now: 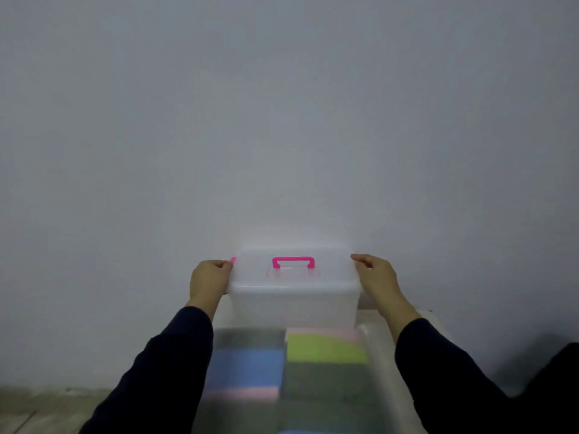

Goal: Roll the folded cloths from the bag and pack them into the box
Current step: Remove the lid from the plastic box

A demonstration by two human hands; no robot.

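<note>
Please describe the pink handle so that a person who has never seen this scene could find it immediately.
Look at the plain grey wall; low in front of it a translucent white box is held between the left hand and the right hand. On the middle of its lid lies the pink handle. It is bright pink and bracket-shaped, much larger than the pink clip by the left fingers.

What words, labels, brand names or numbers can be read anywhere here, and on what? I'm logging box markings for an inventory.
None: no readable text shows in this view.
Translucent white plastic box with pink handle: no label, brand or number visible.
Folded cloths in blue, green, pink and grey in the clear bag: blurred, no print discernible.
Plain pale wall: no sign.
</note>
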